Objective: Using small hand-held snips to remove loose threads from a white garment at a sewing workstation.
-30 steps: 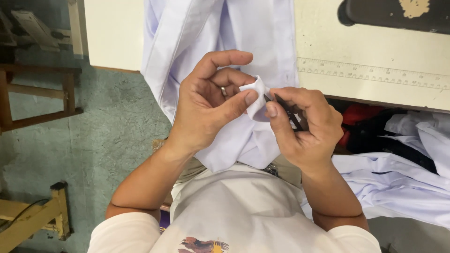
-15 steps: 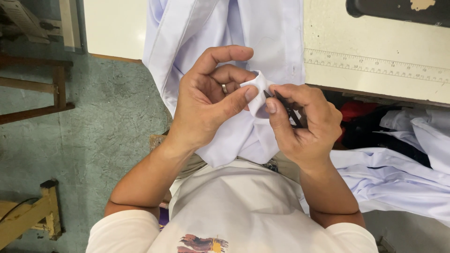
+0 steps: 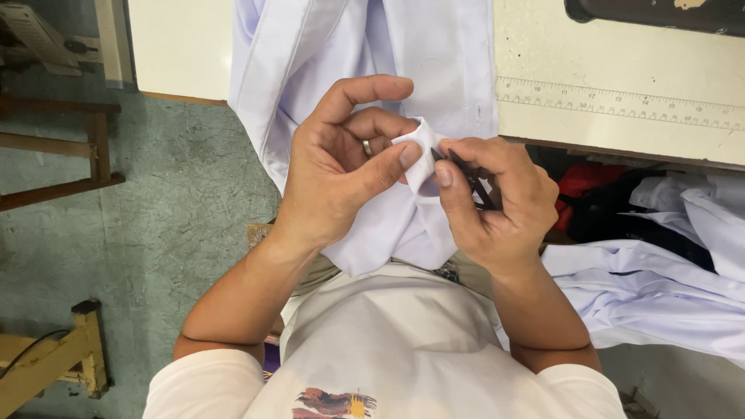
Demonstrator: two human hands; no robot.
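Observation:
A pale lilac-white shirt [image 3: 372,54] hangs from the table edge down into my lap. My left hand [image 3: 341,167] pinches a small fold of its fabric [image 3: 419,151] between thumb and fingers; a ring shows on one finger. My right hand [image 3: 493,206] meets that fold from the right and grips a small dark tool [image 3: 469,177], like thread snips, whose tip touches the cloth. Most of the tool is hidden inside my fingers.
A cream work table [image 3: 621,62] with a ruler strip [image 3: 621,109] along its edge lies ahead. More pale garments [image 3: 660,287] pile at the right, over red and black cloth [image 3: 590,186]. Wooden frames [image 3: 54,155] stand on the green floor [image 3: 155,233] at left.
Both hands have stayed together on the fold, with only small finger shifts. The view has drifted slightly.

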